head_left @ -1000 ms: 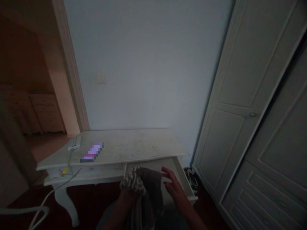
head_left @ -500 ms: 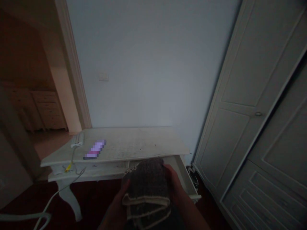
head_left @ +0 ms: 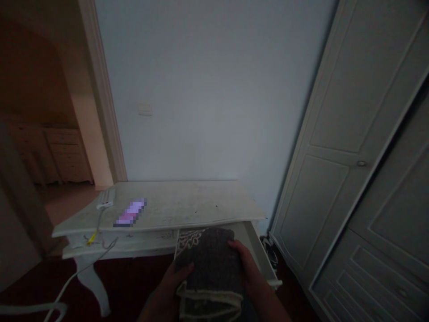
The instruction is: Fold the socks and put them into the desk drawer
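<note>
A folded dark grey cloth [head_left: 214, 264], thick like a towel, has a pale stitched edge toward me and a cream swirl pattern at its far left corner. My left hand [head_left: 172, 284] grips its left side, thumb on top. On the opposite side, my right hand [head_left: 250, 270] is closed round the edge, fingers partly hidden beneath. The cloth is over the pulled-out drawer [head_left: 266, 259] of a white table [head_left: 187, 201]; whether it touches the drawer floor is hidden.
A blurred-out phone-like item [head_left: 130, 212] and a white power strip [head_left: 106, 200] lie on the tabletop's left. A white cable [head_left: 72, 277] hangs down in front. Dark shoes [head_left: 270, 250] sit between the table and the white wardrobe [head_left: 321, 188]. A doorway is at left.
Both hands and the cloth have shifted slightly down and toward me. More of the patterned corner shows, and my left thumb now lies further over the top.
</note>
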`<state>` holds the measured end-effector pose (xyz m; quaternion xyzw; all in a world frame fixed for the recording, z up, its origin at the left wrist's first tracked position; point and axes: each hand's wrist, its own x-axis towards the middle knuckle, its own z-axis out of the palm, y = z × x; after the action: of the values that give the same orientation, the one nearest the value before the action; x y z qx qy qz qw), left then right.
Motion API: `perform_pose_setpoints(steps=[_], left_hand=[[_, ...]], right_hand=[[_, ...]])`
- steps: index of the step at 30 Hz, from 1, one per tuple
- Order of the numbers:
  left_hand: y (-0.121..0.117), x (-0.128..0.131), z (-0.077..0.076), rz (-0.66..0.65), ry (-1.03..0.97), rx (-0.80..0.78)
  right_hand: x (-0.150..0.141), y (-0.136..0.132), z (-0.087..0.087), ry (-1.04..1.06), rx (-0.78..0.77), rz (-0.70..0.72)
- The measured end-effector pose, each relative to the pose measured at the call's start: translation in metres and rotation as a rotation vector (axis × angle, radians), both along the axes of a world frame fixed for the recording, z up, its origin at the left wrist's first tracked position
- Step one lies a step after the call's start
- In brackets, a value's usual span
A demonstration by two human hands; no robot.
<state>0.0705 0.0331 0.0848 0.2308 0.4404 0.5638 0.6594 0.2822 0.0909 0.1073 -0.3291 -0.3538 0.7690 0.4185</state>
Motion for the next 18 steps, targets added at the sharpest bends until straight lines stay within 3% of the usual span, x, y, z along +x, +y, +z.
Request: perform_pose_setpoints(steps=[3, 6, 10, 13, 15, 18], left_hand=[[0.008, 0.007, -0.002, 0.018, 0.04, 0.039], [0.016, 0.002, -0.015, 0.077, 0.263, 0.118], [0.015, -0.027, -0.045, 0.161, 0.721, 0.279], [0.002, -0.042, -0.069, 0.167, 1.052, 0.385], [-0.007, -0.045, -0.083, 0.035, 1.26, 0.466], [-0.011, -0.047, -0.1, -0.222, 1.462, 0.516]], right_hand=[[-0.002, -0.009, -0.003, 0.058, -0.035, 0.034], [0.015, -0.018, -0.006, 0.019, 0.028, -0.08], [0.078, -0.027, 0.002, -0.156, 0.116, -0.401], [0.127, -0.035, 0.011, -0.479, 0.381, -0.571], [0.143, -0.04, 0.007, -0.764, 0.653, -0.465], [0.145, -0.044, -0.021, -1.108, 0.978, -0.143]])
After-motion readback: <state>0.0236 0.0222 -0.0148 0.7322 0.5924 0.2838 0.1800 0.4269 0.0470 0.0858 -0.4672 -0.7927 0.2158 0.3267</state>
